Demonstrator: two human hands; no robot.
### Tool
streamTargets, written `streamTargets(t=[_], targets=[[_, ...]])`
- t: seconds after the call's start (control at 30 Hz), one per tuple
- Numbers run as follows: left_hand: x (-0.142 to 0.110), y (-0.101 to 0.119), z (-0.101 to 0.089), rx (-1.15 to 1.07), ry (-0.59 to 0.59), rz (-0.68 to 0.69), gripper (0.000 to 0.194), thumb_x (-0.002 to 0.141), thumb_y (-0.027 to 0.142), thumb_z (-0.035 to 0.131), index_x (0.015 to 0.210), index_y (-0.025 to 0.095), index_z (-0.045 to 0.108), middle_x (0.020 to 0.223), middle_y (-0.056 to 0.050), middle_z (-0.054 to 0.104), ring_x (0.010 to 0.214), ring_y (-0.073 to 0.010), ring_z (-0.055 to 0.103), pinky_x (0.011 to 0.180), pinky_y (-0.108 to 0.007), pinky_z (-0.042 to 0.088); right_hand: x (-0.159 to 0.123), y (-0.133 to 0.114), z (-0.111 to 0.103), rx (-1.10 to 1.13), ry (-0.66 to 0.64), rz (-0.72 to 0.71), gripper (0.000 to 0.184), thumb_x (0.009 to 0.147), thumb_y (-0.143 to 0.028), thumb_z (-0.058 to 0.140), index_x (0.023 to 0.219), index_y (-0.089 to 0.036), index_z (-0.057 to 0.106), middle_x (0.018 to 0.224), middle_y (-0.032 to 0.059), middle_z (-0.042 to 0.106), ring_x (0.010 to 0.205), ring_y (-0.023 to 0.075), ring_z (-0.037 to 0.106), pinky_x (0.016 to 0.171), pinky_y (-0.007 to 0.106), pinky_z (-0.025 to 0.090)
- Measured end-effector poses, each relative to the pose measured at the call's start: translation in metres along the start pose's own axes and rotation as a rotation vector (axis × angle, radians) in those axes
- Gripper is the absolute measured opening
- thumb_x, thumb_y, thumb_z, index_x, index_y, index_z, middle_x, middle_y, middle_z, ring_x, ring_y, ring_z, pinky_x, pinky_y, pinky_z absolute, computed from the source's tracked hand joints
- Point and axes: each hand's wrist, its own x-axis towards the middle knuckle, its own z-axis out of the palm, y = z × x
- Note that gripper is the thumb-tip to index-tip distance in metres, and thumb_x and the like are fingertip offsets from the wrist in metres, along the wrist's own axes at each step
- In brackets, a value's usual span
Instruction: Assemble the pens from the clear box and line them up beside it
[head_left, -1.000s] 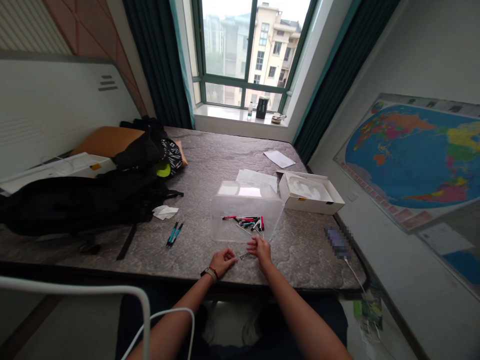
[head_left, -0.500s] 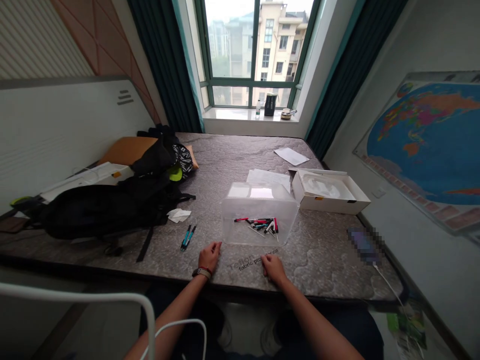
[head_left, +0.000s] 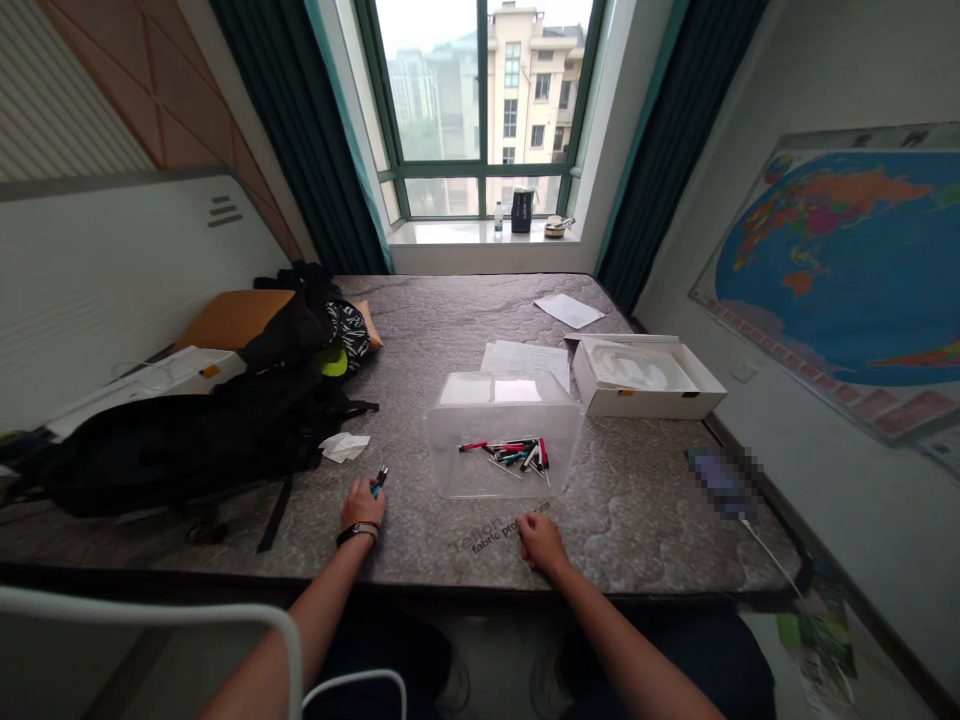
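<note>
My left hand (head_left: 362, 508) is down on the mattress-like surface with its fingers curled round blue-and-black pens (head_left: 380, 482). Their upper ends stick out past the fingertips, and the rest is hidden under the hand. To the right stands a clear plastic box (head_left: 442, 475), its far side reflecting light. Inside it lies a loose pile of pens and pen parts (head_left: 517, 455) in red, black, white and teal. My right hand (head_left: 543, 542) rests in a loose fist in front of the box, beside the printed lettering, with nothing seen in it.
A crumpled tissue (head_left: 345, 446) and a black backpack (head_left: 165, 440) lie on the left. Behind the clear box are paper sheets (head_left: 525, 358); an open white carton (head_left: 645, 402) stands at right. Farther right, a blurred phone (head_left: 718, 483) has a white cable. A white rail (head_left: 150, 608) crosses the lower left.
My left hand has moved left from near the box to the pens and closed on them. My right hand stays in place. The whole view has shifted slightly.
</note>
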Motion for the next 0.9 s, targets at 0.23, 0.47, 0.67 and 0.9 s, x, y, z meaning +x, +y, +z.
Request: streamTargets(t=[0.23,0.47,0.67,0.9], targets=[[-0.086,0.01,0.016,-0.012,0.114,0.205,0.024,0.091,0.032,0.048,0.107,0.024,0.064,0.111,-0.008,0.065,0.1,-0.0259,0.06,0.082,-0.034,0.043,0.001,0.003,0.002,0.022,0.006,-0.023,0.033,0.089,-0.04,0.042,0.062,-0.021,0.05,0.039,-0.0052,0.053,0.026,0.0101,0.044,0.032,0.019,0.026],[-0.147,0.064,0.027,-0.101,0.03,0.349,0.023,0.091,0.032,0.049,0.104,0.028,0.067,0.111,-0.008,0.067,0.103,-0.0255,0.06,0.086,-0.034,0.041,0.0,0.005,0.0,0.07,-0.04,-0.038,0.031,0.09,-0.037,0.043,0.064,-0.021,0.049,0.041,-0.0055,0.055,0.027,0.0094,0.046,0.032,0.018,0.026],[-0.161,0.093,0.033,-0.109,0.016,0.302,0.022,0.09,0.024,0.049,0.103,0.025,0.066,0.109,-0.007,0.068,0.098,-0.0229,0.062,0.083,-0.033,0.039,-0.001,0.005,-0.002,0.073,-0.076,-0.06,0.029,0.09,-0.037,0.042,0.067,-0.021,0.05,0.043,-0.0048,0.056,0.029,0.0089,0.048,0.035,0.018,0.028],[-0.172,0.1,0.032,-0.258,-0.029,0.266,0.012,0.089,0.023,0.052,0.088,0.024,0.064,0.093,-0.001,0.069,0.089,-0.0175,0.063,0.079,-0.028,0.042,0.0,0.009,-0.002,0.074,-0.078,-0.086,0.032,0.09,-0.043,0.044,0.067,-0.02,0.051,0.042,-0.0046,0.056,0.03,0.0094,0.049,0.036,0.018,0.029]])
